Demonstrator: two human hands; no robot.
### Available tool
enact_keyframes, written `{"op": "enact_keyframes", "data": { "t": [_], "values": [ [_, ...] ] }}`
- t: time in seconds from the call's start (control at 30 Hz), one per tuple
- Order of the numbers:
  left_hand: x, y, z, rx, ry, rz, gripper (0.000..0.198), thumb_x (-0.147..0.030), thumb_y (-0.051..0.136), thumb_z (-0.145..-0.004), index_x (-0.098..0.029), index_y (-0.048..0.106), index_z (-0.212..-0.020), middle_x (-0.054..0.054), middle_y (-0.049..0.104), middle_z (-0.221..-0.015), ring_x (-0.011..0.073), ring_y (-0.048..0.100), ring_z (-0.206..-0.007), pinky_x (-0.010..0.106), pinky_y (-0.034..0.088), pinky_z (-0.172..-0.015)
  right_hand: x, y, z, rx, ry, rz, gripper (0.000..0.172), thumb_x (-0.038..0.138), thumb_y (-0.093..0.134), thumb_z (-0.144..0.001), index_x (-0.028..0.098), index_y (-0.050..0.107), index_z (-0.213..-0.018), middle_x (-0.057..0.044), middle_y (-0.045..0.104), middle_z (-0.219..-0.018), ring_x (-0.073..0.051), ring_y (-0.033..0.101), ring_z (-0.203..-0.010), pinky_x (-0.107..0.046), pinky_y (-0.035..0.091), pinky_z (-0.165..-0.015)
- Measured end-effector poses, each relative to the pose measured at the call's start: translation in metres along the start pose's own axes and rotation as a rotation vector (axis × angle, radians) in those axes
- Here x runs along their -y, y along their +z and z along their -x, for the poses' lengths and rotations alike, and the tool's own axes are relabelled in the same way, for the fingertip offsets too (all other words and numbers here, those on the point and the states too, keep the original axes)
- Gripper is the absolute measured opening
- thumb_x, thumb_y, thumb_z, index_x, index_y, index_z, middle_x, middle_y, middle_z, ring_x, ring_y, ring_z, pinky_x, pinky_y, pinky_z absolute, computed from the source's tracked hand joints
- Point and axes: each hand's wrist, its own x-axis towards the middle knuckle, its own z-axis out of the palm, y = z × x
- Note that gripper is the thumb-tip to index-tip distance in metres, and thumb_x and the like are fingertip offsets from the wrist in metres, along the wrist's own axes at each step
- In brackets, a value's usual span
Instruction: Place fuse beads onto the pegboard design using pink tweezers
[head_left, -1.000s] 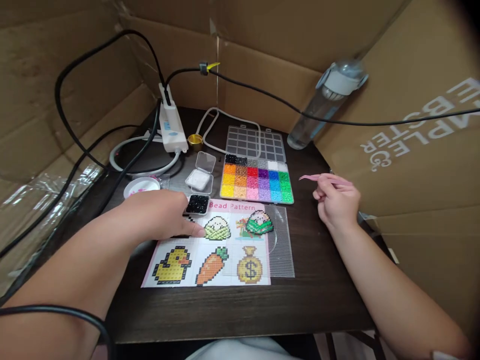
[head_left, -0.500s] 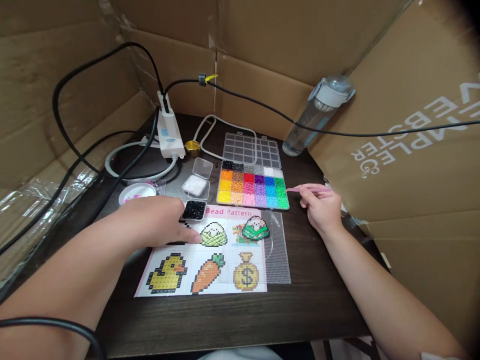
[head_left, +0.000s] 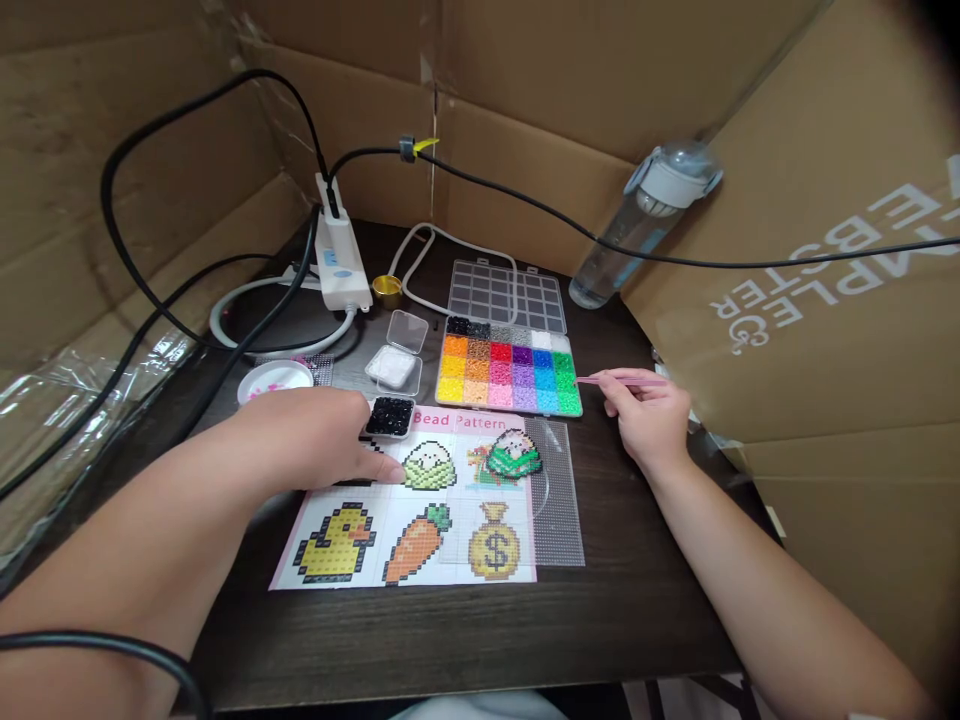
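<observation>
My left hand (head_left: 311, 435) lies flat on the top left of a bead pattern sheet (head_left: 409, 505), fingers stretched toward the green-and-white egg picture. My right hand (head_left: 646, 415) is closed on pink tweezers (head_left: 615, 380), whose tip points left at the right edge of an open tray of coloured beads (head_left: 510, 365). A clear pegboard (head_left: 559, 495) overlaps the sheet's right side. A small box of black beads (head_left: 390, 415) sits just beyond my left fingers, and a small box of white beads (head_left: 391, 367) stands behind it.
Cardboard walls surround the dark table (head_left: 465, 630). A white power strip (head_left: 341, 260) with black cables stands at the back left. A clear water bottle (head_left: 637, 225) leans at the back right. A pink-and-white dish (head_left: 274, 380) and a gold cap (head_left: 387, 288) sit nearby.
My right hand moved left and down, bringing the tweezers' tip to the bead tray's right edge. My left hand stayed on the sheet.
</observation>
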Motion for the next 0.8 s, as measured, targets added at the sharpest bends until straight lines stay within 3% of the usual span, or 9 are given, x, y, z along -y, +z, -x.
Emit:
{"op": "enact_keyframes", "data": {
  "t": [0.17,0.37,0.53,0.8],
  "values": [
    [0.0017,0.0011,-0.0026,0.005,0.005,-0.004,0.059,-0.09,0.089,-0.085,-0.032,0.081,-0.084,0.017,0.089,-0.094,0.0461,0.087,-0.1,0.054,0.06,-0.089,0.0029,0.0007,0.0019,-0.032,-0.017,0.034,0.028,0.051,0.099,-0.081,0.024,0.093,-0.081,-0.011,0.089,-0.077,-0.017,0.061,-0.053,-0.033,0.051,-0.049],
    [0.0034,0.0017,-0.0032,-0.036,0.006,0.087,0.063,-0.089,0.097,-0.07,-0.032,0.071,-0.067,0.017,0.084,-0.083,0.0505,0.088,-0.098,0.059,0.062,-0.089,0.0035,-0.0005,0.0011,-0.018,0.018,0.036,0.029,0.051,0.099,-0.082,0.023,0.095,-0.083,-0.014,0.093,-0.086,-0.016,0.061,-0.054,-0.033,0.051,-0.049],
    [0.0047,0.004,-0.0046,-0.055,0.013,0.065,0.065,-0.088,0.096,-0.073,-0.032,0.066,-0.063,0.019,0.085,-0.086,0.0498,0.088,-0.099,0.059,0.062,-0.089,0.005,-0.0012,0.0005,-0.01,0.03,0.028,0.025,0.049,0.097,-0.082,0.023,0.096,-0.083,-0.013,0.093,-0.086,-0.016,0.06,-0.055,-0.032,0.05,-0.049],
    [0.0051,0.0045,-0.003,-0.063,0.015,0.061,0.066,-0.095,0.095,-0.074,-0.032,0.076,-0.073,0.015,0.08,-0.076,0.0469,0.087,-0.094,0.056,0.062,-0.087,0.0031,-0.0012,0.0011,-0.002,0.018,0.012,0.029,0.052,0.102,-0.083,0.024,0.095,-0.084,-0.011,0.09,-0.08,-0.017,0.06,-0.054,-0.032,0.049,-0.048]
  ]
}}
